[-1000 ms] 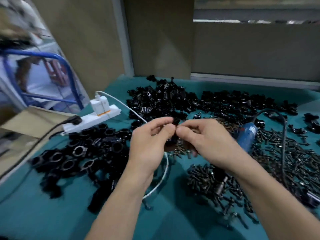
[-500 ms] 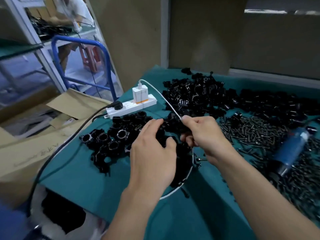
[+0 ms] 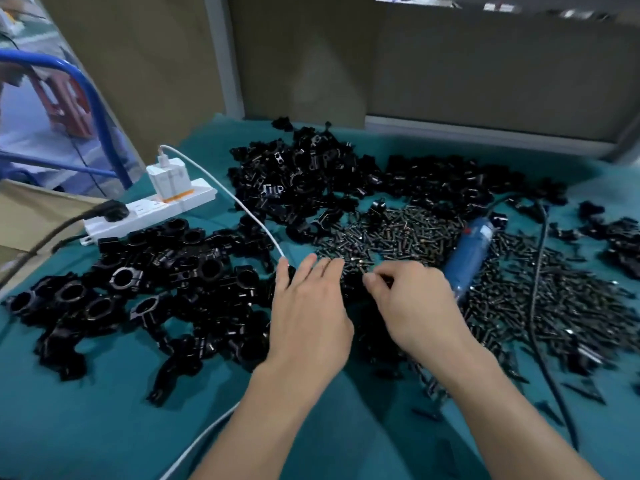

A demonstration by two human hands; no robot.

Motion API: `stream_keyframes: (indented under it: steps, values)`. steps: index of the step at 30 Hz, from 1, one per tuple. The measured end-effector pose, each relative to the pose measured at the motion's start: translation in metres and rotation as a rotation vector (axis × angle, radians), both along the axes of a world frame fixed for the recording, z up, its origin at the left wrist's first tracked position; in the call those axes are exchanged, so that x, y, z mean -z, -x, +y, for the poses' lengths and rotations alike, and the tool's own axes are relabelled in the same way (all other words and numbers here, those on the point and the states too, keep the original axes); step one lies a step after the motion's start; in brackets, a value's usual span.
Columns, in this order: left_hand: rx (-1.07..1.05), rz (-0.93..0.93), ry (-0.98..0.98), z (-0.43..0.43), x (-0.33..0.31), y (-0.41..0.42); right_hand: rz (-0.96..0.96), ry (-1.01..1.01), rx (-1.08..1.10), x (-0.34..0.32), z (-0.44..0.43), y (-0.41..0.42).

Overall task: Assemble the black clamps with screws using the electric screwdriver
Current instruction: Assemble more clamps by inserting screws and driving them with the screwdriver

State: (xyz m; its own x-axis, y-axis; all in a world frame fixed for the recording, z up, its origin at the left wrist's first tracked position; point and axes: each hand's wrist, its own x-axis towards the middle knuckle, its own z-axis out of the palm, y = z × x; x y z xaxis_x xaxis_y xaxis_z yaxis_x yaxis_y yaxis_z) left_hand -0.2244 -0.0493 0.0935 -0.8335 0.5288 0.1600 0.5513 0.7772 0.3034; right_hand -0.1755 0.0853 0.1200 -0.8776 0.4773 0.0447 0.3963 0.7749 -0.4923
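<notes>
My left hand point(image 3: 308, 306) hovers flat with straight fingers over black clamp parts point(image 3: 353, 289) lying between my hands, and holds nothing. My right hand point(image 3: 412, 306) is curled, thumb and forefinger pinching what looks like a small screw at the near edge of the screw pile point(image 3: 398, 233). The blue electric screwdriver point(image 3: 471, 258) lies on the screws just right of my right hand, untouched. Assembled black clamps point(image 3: 138, 289) are heaped to the left. Loose clamp halves point(image 3: 304, 188) are piled at the back.
A white power strip point(image 3: 149, 213) with a charger sits at the back left; its white cable point(image 3: 242, 209) runs under my left hand. The screwdriver's black cord point(image 3: 540, 306) crosses more screws point(image 3: 571, 313) on the right. Teal cloth point(image 3: 86, 427) covers the table.
Both hands held a clamp together a second ago. My left hand then reached toward the left heap and is now flat and without the clamp. My right hand has moved to the screws.
</notes>
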Motion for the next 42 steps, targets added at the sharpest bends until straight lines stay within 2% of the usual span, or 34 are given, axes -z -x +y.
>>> stream_keyframes:
  steps: [4,7,9,11,13,15,17,20,22,24,27,29,31,34,37,40,42]
  values:
    - [0.07,0.065,0.088,0.014,-0.008,0.003,-0.121,-0.168,-0.178,0.002,0.008,0.002]
    - [0.027,0.093,0.159,0.012,-0.017,0.015,-0.11,0.075,-0.14,-0.003,0.024,0.001]
    - [-0.04,0.024,0.003,0.007,-0.021,0.021,-0.065,0.103,-0.094,-0.008,0.04,0.002]
    - [-0.129,-0.1,-0.318,0.002,-0.028,0.029,-0.059,0.03,-0.089,-0.016,0.053,0.015]
    - [-0.173,-0.113,-0.456,0.002,-0.037,0.042,-0.106,-0.06,-0.125,-0.027,0.06,0.038]
    - [-0.164,-0.081,-0.373,0.004,-0.043,0.053,-0.177,-0.101,-0.194,-0.033,0.059,0.065]
    - [-0.108,-0.096,-0.184,0.006,-0.042,0.06,-0.186,-0.113,-0.236,-0.035,0.053,0.088]
    - [-0.014,-0.256,0.043,0.001,-0.028,0.059,-0.123,-0.112,-0.271,-0.031,0.04,0.111]
    - [0.019,-0.31,0.09,-0.01,-0.018,0.06,-0.107,-0.074,-0.296,-0.032,0.032,0.117]
    - [0.006,-0.276,0.071,-0.023,-0.012,0.064,-0.149,-0.081,-0.328,-0.034,0.027,0.112]
    - [-0.032,-0.217,0.046,-0.041,-0.009,0.074,-0.386,-0.017,-0.487,-0.035,0.016,0.084]
    - [-0.051,-0.135,0.082,-0.049,-0.01,0.083,-0.49,-0.096,-0.578,-0.031,0.007,0.066]
    - [-0.081,-0.059,0.099,-0.056,-0.012,0.091,-0.427,-0.183,-0.572,-0.024,0.002,0.061]
    - [-0.098,0.01,0.089,-0.063,-0.009,0.1,-0.267,-0.183,-0.477,-0.018,-0.001,0.062]
    - [-0.109,0.045,0.109,-0.067,-0.007,0.099,-0.194,-0.194,-0.412,-0.008,-0.006,0.065]
    - [-0.121,0.169,0.141,-0.062,-0.005,0.09,-0.112,-0.061,-0.363,-0.009,-0.013,0.071]
    - [-0.088,0.173,0.013,-0.05,-0.005,0.08,-0.032,0.003,-0.309,-0.013,-0.019,0.085]
